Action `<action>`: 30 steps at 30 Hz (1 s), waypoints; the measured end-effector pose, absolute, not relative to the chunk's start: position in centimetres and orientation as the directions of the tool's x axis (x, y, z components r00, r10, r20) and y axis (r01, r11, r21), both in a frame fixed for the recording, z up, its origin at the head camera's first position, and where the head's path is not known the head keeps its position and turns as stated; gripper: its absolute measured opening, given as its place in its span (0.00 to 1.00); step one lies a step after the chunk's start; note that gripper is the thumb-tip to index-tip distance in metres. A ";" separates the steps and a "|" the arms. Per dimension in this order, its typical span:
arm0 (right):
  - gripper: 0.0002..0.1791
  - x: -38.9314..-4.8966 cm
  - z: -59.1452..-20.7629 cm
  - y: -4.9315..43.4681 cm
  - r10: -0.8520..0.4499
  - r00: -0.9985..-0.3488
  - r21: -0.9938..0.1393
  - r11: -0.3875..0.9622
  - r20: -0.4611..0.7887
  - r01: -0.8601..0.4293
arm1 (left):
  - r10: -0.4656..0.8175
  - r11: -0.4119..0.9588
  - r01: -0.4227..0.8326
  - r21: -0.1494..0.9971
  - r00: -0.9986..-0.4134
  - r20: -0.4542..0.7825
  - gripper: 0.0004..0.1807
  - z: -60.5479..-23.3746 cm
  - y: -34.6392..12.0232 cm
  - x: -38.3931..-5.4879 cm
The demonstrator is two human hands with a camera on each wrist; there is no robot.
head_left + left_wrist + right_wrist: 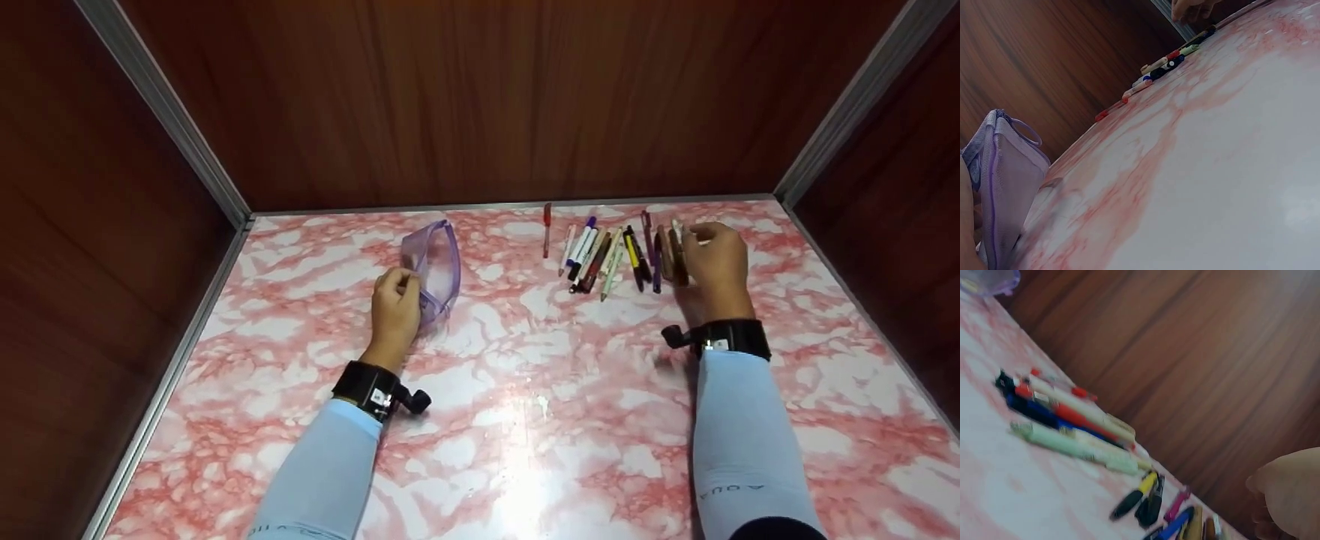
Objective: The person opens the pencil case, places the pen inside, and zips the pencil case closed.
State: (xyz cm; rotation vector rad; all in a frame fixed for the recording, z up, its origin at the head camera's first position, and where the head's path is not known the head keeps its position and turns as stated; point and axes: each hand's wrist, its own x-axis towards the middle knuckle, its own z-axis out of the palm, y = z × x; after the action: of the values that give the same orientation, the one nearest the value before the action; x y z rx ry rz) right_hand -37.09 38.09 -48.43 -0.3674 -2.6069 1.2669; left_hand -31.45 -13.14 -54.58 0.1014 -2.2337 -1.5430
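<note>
Purple translucent mesh pouch, mouth spread, at 11 o'clock on red-and-white marbled tabletop. Left hand, fingers curled in, pinches its 8 o'clock side. Probably light, floppy; best held by rim. Slim multicoloured pens and markers in loose row at 1 o'clock: likely stiff, light, smooth, apt to roll; pinch mid-barrel. Right hand, fingers bent, at row's 3 o'clock end; fingertips partly hidden, cannot tell whether pen is held.
</note>
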 end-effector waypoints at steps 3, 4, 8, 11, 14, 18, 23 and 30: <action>0.30 -36.9 -48.9 38.8 0.348 -0.936 -0.796 0.580 0.048 0.175 | -0.295 0.395 0.176 0.902 -0.905 0.306 0.10 -54.5 -13.3 -31.3; 0.31 -37.0 -49.0 39.0 0.357 -0.933 -0.796 0.575 0.037 0.188 | -0.295 0.400 0.178 0.899 -0.904 0.310 0.10 -54.5 -13.3 -31.3; 0.34 -36.9 -49.5 39.6 0.371 -0.928 -0.769 0.589 -0.014 0.247 | -0.286 0.407 0.179 0.895 -0.906 0.312 0.11 -54.4 -13.4 -31.4; 0.34 -36.9 -49.9 39.7 0.350 -0.936 -0.742 0.615 -0.044 0.266 | -0.281 0.406 0.168 0.898 -0.912 0.298 0.11 -54.4 -13.5 -31.5; 0.32 -37.0 -50.4 39.8 0.333 -0.942 -0.697 0.668 -0.034 0.261 | -0.273 0.409 0.155 0.899 -0.919 0.283 0.11 -54.5 -13.4 -31.5; 0.30 -37.0 -50.7 40.1 0.326 -0.945 -0.657 0.707 -0.025 0.262 | -0.258 0.402 0.158 0.902 -0.925 0.277 0.11 -54.6 -13.3 -31.5; 0.31 -37.1 -50.5 40.3 0.326 -0.943 -0.653 0.700 -0.069 0.290 | -0.268 0.403 0.164 0.900 -0.920 0.287 0.11 -54.6 -13.2 -31.4; 0.30 -36.6 -49.5 39.9 0.284 -0.942 -0.651 0.684 -0.179 0.330 | -0.269 0.391 0.152 0.908 -0.924 0.271 0.11 -54.6 -13.0 -31.3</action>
State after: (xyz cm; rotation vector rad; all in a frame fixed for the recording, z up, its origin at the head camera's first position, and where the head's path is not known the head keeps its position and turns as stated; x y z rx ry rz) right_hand -36.56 39.94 -49.54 -0.5365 -2.9402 1.1570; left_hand -31.33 -13.02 -54.65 0.1010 -2.2797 -1.5460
